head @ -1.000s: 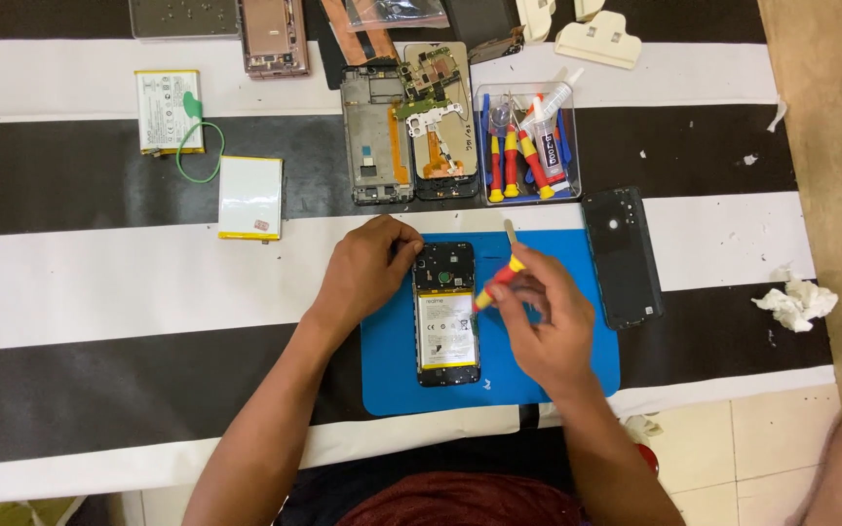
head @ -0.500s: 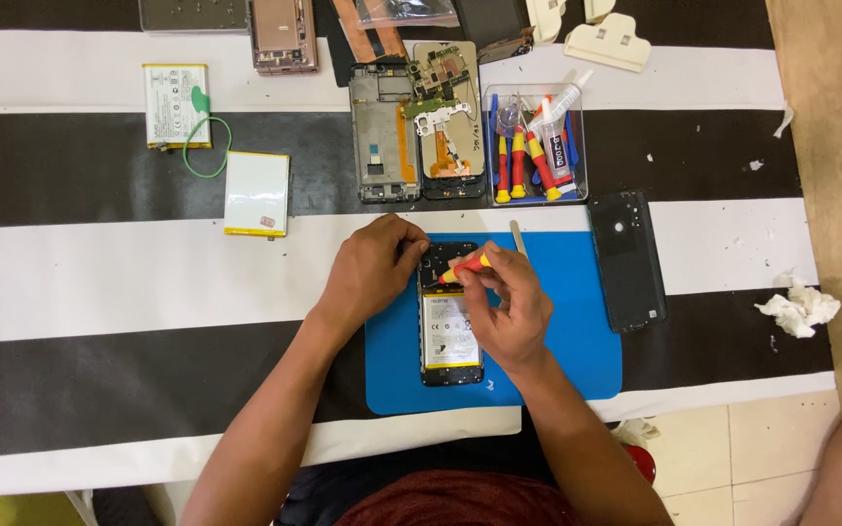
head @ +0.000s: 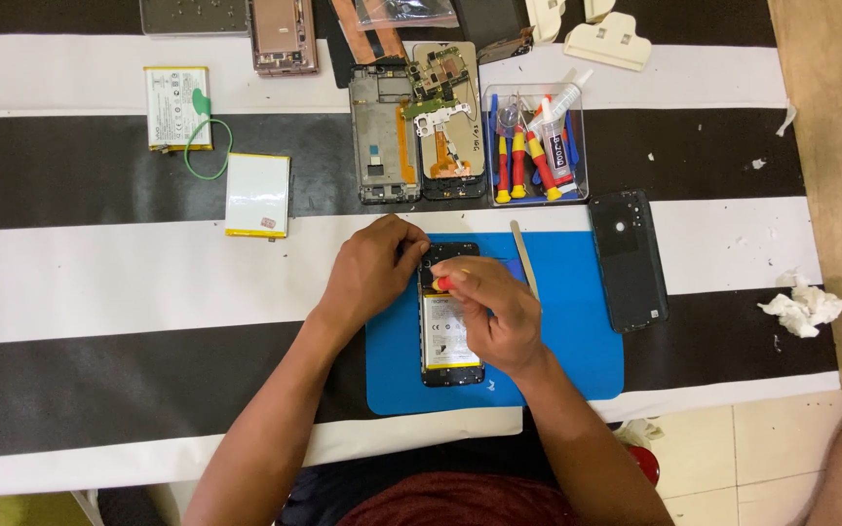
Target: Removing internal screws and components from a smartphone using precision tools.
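An opened black phone (head: 450, 336) with its battery showing lies on a blue work mat (head: 577, 351). My left hand (head: 372, 268) rests on the phone's upper left corner and steadies it. My right hand (head: 494, 312) is closed around a small red-and-yellow screwdriver (head: 443, 283), its tip down at the phone's upper part. A thin metal pry tool (head: 524, 258) lies on the mat just right of my right hand.
A clear tray (head: 577, 146) of red-and-yellow screwdrivers and a glue tube stands behind the mat. Two stripped phone frames (head: 416, 127) lie to its left. A black back cover (head: 629, 258) sits right of the mat. Loose batteries (head: 257, 195) lie far left; crumpled tissue (head: 801, 307) far right.
My right hand has moved left from the mat's right side onto the phone's top, bringing the screwdriver upright over it. The left hand has stayed on the phone's corner.
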